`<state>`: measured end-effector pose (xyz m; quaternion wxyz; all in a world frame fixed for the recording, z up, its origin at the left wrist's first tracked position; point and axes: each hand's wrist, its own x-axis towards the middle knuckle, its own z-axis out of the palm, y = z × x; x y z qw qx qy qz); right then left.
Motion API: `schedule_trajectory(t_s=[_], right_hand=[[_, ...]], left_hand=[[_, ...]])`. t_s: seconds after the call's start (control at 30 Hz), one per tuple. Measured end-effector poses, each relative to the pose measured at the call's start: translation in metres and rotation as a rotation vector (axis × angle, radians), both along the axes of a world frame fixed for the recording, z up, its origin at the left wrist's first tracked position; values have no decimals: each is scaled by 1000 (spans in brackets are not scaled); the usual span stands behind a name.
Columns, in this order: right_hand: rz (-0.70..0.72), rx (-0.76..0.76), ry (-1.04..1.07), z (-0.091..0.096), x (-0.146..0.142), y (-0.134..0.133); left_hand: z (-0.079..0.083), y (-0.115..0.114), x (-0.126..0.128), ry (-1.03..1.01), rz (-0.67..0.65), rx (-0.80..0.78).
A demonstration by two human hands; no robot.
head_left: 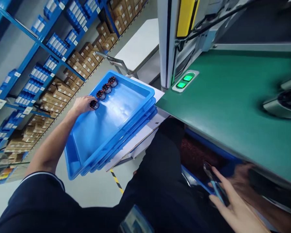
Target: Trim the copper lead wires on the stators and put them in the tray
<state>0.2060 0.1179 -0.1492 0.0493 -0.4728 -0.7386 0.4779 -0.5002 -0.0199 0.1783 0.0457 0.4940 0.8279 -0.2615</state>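
My left hand (81, 105) is closed around a small motor stator (94, 104), a metal ring with dark windings, at the left side of a blue plastic tray (126, 106). Three more stators (106, 88) stand in a row inside that tray, just beyond my fingers. Low on the right, my right hand (232, 200) holds blue-handled pliers (215, 186), jaws pointing away from me. The pliers are over a blue bin (196, 178) with reddish-brown contents, below the bench edge; their exact jaw type is too blurred to tell.
More blue trays are stacked beneath the top one on a white board (133, 139). A green bench (232, 87) carries a lit green switch (187, 77) and blurred metal stators (286, 103). Another blurred forearm (269, 197) lies beside my right hand. Shelves (38, 42) hold boxes.
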Motion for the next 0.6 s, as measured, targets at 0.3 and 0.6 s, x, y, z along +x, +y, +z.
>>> schedule_trajectory(t_s=[0.3, 0.6], right_hand=[[38, 555, -4, 188, -169, 74], [-71, 1057, -67, 199, -180, 115]], left_hand=[[16, 13, 78, -290, -10, 489], [-29, -106, 128, -238, -235, 728]])
